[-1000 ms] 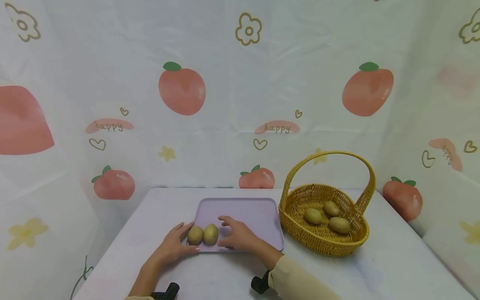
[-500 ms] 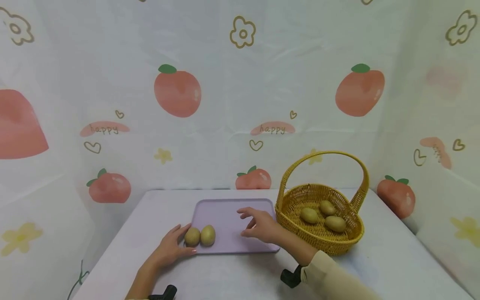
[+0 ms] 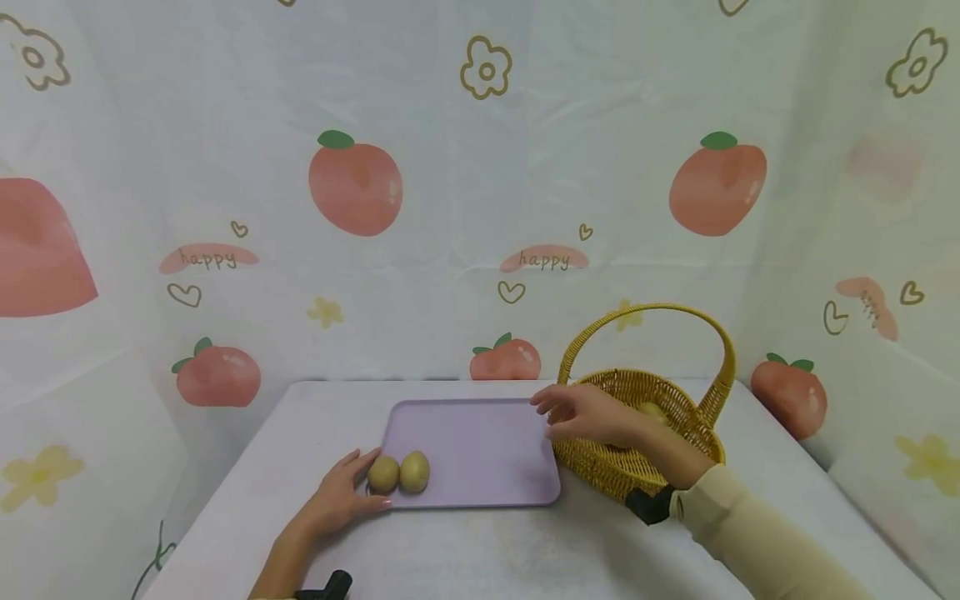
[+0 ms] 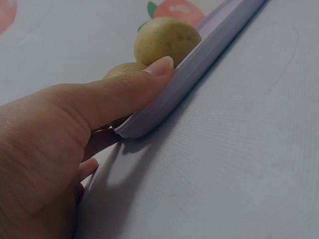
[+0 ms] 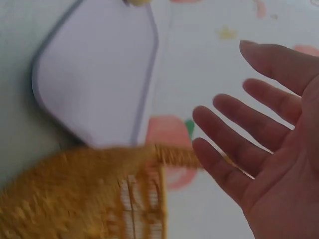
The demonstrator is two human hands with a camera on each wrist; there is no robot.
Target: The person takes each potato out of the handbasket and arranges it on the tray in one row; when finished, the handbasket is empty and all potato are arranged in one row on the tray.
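Your left hand (image 3: 341,498) rests straight fingers on the lavender tray's (image 3: 480,450) near-left corner beside two potatoes (image 3: 399,472). Your right hand (image 3: 592,414), fingers spread, hovers over the basket (image 3: 637,467), seemingly empty.

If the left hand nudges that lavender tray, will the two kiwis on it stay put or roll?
Likely they roll a little: both kiwis are rounded ovals sitting loose at the tray's near-left corner. The raised rim beside the left hand should probably stop them leaving. They touch each other, so one may bump the other along. The tray looks stiff and smooth, so it would likely slide as one piece.
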